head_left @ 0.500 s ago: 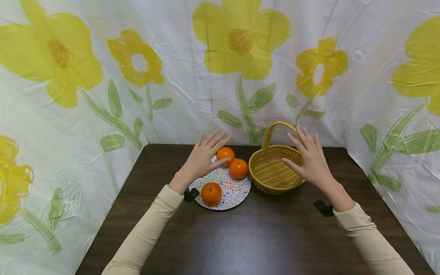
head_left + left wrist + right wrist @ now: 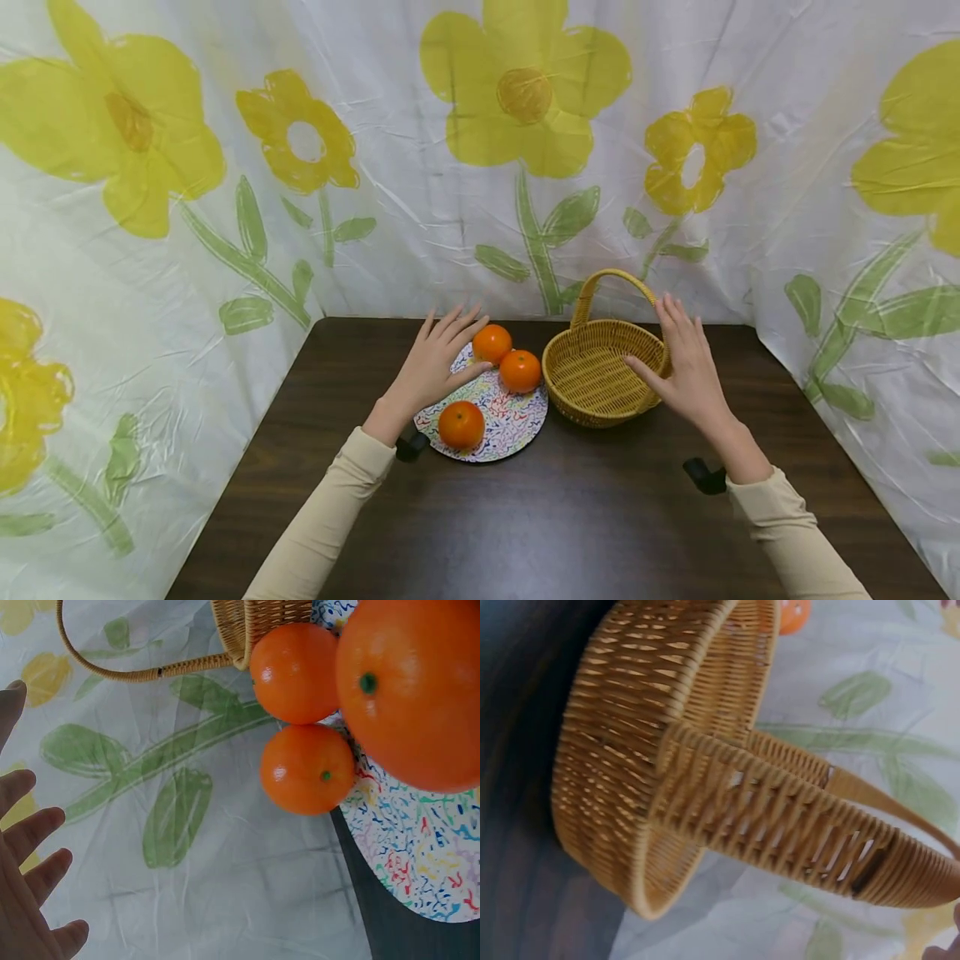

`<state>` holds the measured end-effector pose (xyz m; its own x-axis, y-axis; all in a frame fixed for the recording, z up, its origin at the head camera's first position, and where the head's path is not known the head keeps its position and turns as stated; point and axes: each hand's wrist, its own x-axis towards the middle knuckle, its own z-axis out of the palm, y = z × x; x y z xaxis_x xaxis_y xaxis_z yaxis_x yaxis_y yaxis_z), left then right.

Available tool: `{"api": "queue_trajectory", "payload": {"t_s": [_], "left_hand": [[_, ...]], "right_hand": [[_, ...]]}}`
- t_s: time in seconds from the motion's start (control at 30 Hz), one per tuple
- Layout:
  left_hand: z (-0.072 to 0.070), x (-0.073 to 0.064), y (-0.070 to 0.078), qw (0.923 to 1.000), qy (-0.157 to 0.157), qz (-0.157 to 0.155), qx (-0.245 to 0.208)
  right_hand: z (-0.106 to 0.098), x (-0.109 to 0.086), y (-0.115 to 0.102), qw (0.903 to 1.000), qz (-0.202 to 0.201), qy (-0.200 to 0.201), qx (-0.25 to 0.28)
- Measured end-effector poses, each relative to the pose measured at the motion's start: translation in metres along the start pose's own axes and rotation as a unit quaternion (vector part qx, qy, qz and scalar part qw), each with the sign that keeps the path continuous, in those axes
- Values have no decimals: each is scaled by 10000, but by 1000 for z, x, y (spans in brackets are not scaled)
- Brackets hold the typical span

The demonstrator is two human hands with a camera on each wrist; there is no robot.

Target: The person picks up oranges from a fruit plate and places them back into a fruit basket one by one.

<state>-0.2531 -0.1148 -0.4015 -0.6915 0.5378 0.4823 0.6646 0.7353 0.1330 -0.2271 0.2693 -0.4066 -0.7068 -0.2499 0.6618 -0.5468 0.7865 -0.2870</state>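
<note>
My left hand (image 2: 431, 367) hovers over the left side of a round plate (image 2: 504, 421) patterned in many colours, fingers spread and holding nothing. Three oranges rest on this plate: a near orange (image 2: 461, 425), a back orange (image 2: 492, 344) and another orange (image 2: 520, 371) beside it. In the left wrist view, the near orange (image 2: 412, 690) looms large, away from the fingers (image 2: 37, 832). My right hand (image 2: 688, 367), also holding nothing, is at the right side of a wicker basket (image 2: 592, 379), overlapping its rim. The basket's arched handle (image 2: 765, 817) fills much of the right wrist view.
The plate and basket stand side by side toward the back of a dark wooden table (image 2: 525, 525). Behind and at both sides hangs a white curtain (image 2: 390, 233) printed with yellow flowers. Each wrist wears a small black device (image 2: 705, 477).
Both hands have drawn slightly down and nearer the person. The left has shifted a little left, and the right's fingers have come closer together. Oranges, plate and basket stay in place.
</note>
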Motion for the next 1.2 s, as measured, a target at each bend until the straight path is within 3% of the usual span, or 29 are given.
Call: {"api": "queue_trajectory", "payload": {"t_s": [0.23, 0.67, 1.2], "left_hand": [[8, -14, -4, 9993, -25, -314, -179], [19, -41, -11, 9962, -21, -723, -474], [37, -63, -12, 9893, -129, -1134, -906]], "right_hand": [[5, -16, 6, 9987, 348, 279, 236], [13, -37, 14, 9944, 949, 261, 393], [28, -62, 19, 9803, 1875, -261, 559]]}}
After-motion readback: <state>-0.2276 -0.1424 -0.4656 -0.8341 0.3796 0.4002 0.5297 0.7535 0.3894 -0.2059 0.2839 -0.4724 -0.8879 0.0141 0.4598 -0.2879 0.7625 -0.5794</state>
